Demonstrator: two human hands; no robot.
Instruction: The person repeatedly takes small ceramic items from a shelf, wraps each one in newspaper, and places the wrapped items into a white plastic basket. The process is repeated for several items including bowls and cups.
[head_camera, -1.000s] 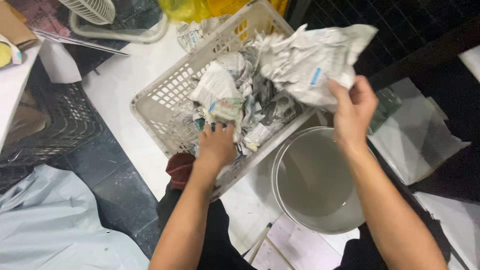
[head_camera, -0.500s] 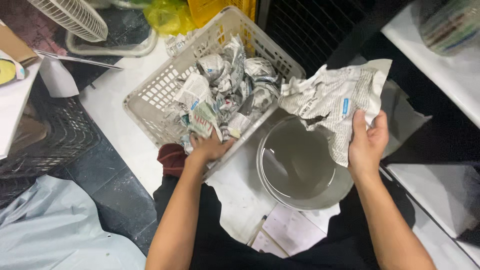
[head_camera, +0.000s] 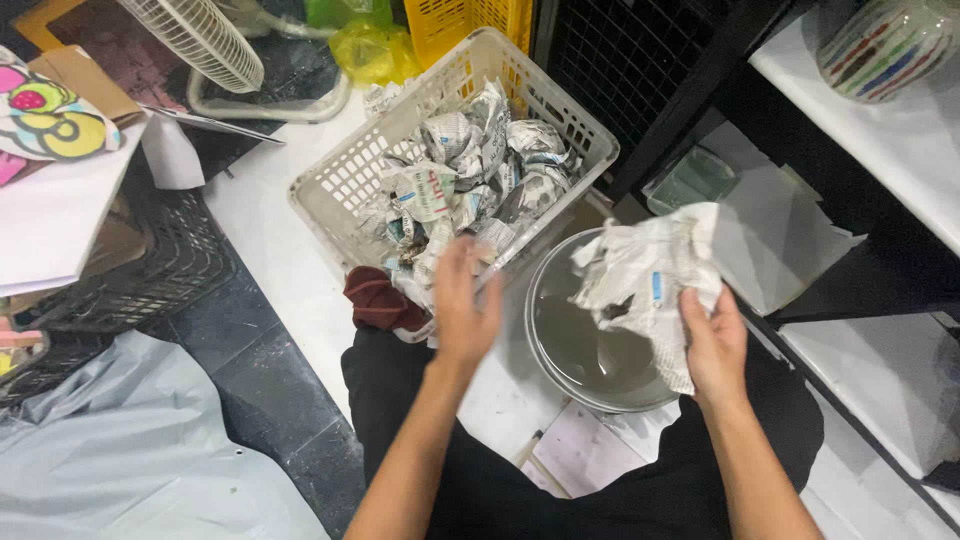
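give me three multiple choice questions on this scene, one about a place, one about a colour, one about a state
1. Where is the crumpled newspaper sheet held by the right hand?
A. over the round metal basin
B. inside the dark wire crate
C. on the fan

2. What colour is the plastic basket that holds the wadded newspaper?
A. yellow
B. off-white
C. black

3. What state is the left hand in?
A. clenched around a sheet
B. flat on the floor
C. open, holding nothing, at the basket's near edge

Answers: 1 A, the sheet hangs above the basin's rim and grey inside. 2 B, its latticed walls are pale off-white. 3 C, the fingers are spread with no paper gripped.
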